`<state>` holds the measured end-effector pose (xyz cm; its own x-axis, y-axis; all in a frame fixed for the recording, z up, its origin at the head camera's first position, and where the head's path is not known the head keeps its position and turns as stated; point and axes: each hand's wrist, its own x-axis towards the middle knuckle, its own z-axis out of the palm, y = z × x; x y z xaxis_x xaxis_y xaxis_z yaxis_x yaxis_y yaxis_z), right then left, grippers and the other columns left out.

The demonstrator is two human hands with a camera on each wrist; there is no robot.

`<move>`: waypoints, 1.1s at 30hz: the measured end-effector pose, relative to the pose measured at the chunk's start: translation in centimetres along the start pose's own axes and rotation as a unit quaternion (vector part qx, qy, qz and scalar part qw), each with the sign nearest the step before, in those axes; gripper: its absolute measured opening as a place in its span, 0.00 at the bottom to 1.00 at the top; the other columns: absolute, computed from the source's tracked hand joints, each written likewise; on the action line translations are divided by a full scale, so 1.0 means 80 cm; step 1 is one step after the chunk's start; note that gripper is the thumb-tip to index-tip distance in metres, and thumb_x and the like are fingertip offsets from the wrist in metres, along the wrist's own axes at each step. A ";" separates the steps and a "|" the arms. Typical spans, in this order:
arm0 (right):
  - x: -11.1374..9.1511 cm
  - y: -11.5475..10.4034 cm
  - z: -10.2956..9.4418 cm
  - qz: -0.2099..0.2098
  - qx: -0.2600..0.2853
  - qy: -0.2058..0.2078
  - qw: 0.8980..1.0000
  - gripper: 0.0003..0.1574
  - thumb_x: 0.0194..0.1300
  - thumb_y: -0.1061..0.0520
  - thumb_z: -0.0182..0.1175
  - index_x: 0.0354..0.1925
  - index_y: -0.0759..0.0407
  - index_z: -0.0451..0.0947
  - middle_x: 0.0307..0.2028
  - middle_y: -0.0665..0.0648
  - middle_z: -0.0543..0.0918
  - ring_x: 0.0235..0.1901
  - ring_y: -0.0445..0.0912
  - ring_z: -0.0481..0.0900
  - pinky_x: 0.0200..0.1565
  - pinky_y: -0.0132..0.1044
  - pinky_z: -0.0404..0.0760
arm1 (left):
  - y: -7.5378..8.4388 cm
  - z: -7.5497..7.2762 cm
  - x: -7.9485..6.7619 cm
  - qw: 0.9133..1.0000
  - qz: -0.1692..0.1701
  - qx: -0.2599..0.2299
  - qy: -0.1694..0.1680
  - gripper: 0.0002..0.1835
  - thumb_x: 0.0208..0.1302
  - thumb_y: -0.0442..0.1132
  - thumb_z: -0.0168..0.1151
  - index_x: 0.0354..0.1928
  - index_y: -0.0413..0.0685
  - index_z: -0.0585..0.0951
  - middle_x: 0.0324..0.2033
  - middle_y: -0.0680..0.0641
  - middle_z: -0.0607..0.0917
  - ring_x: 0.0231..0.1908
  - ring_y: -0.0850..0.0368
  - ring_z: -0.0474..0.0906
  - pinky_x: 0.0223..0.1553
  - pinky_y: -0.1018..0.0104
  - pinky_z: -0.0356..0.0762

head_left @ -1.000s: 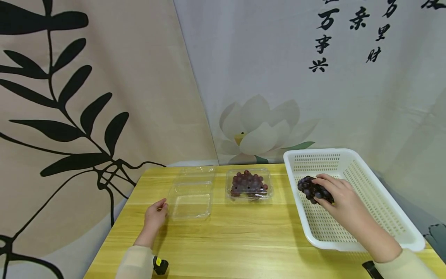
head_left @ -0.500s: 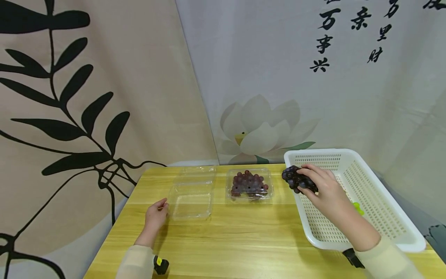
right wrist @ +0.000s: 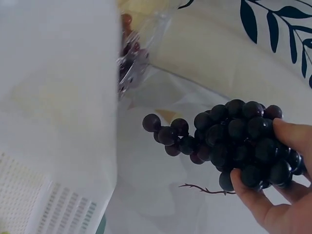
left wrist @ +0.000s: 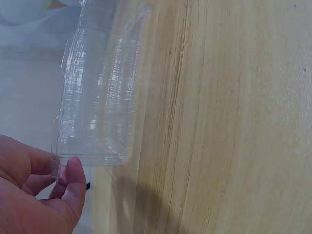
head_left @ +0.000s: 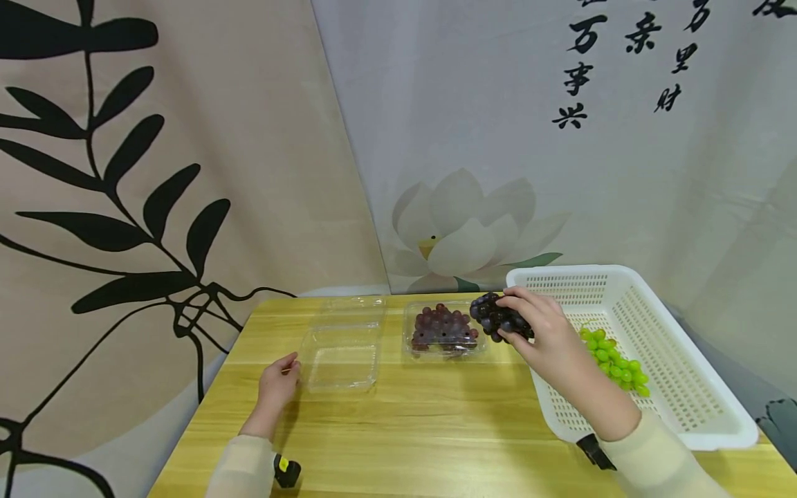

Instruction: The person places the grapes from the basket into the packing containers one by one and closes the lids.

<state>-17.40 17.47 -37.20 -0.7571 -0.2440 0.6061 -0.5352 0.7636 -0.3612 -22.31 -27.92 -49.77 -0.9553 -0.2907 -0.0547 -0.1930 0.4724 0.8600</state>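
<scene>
A bunch of dark purple grapes (head_left: pixel 500 317) is gripped by my right hand (head_left: pixel 551 342) and hangs in the air just right of the closed clear box. In the right wrist view the same dark grapes (right wrist: pixel 239 139) show the thumb and fingers curled round one end. My left hand (head_left: pixel 278 384) stays at the left side of an open clear plastic box (head_left: pixel 342 366), lid folded back. Seen from the left wrist, the left hand (left wrist: pixel 44 190) pinches the near corner of that plastic box (left wrist: pixel 97 97) between thumb and fingers.
A lidded clear box of red grapes (head_left: pixel 443 328) stands at the table's middle back. The white perforated basket (head_left: pixel 703 366) on the right holds green grapes (head_left: pixel 613 363). A printed cloth (head_left: pixel 249 138) hangs behind the wooden table (head_left: pixel 398 443).
My right hand has carried the dark grapes left, out over the basket's rim toward the boxes. The green grapes have come into sight. The left hand keeps its place.
</scene>
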 end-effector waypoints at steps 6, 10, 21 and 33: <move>0.013 -0.022 0.009 -0.016 0.014 -0.009 1.000 0.27 0.52 0.62 0.71 0.51 0.56 0.77 0.58 0.57 0.74 0.55 0.56 0.69 0.55 0.55 0.72 | -0.002 -0.001 0.000 1.000 0.001 -0.003 -0.003 0.21 0.70 0.31 0.47 0.63 0.29 0.68 0.49 0.31 0.74 0.44 0.44 0.75 0.35 0.66 0.81; 0.022 -0.036 0.017 -0.031 0.021 -0.017 0.999 0.27 0.52 0.60 0.71 0.52 0.55 0.77 0.58 0.56 0.75 0.55 0.56 0.69 0.55 0.54 0.72 | -0.002 -0.001 0.001 1.000 0.000 0.001 -0.004 0.21 0.70 0.31 0.47 0.63 0.29 0.68 0.50 0.30 0.74 0.45 0.43 0.75 0.36 0.66 0.81; 0.056 -0.069 0.049 -0.073 0.015 -0.038 0.996 0.25 0.53 0.59 0.71 0.51 0.54 0.78 0.57 0.55 0.76 0.53 0.54 0.72 0.54 0.48 0.76 | 0.000 0.000 0.002 1.000 0.006 0.011 -0.005 0.21 0.71 0.33 0.47 0.63 0.29 0.68 0.52 0.29 0.74 0.46 0.40 0.75 0.33 0.72 0.79; 0.086 -0.105 0.096 -0.103 0.023 -0.099 0.989 0.25 0.57 0.57 0.68 0.54 0.50 0.76 0.60 0.52 0.73 0.53 0.51 0.71 0.52 0.42 0.79 | 0.000 0.000 0.002 1.000 0.002 0.013 -0.013 0.22 0.71 0.34 0.47 0.64 0.30 0.67 0.53 0.30 0.73 0.47 0.40 0.75 0.35 0.70 0.80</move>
<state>-21.02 4.77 -35.45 -0.6863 -0.5075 0.5210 -0.6987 0.6589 -0.2785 -22.48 -27.93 -49.78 -0.9616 -0.2667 -0.0641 -0.1937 0.4948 0.8472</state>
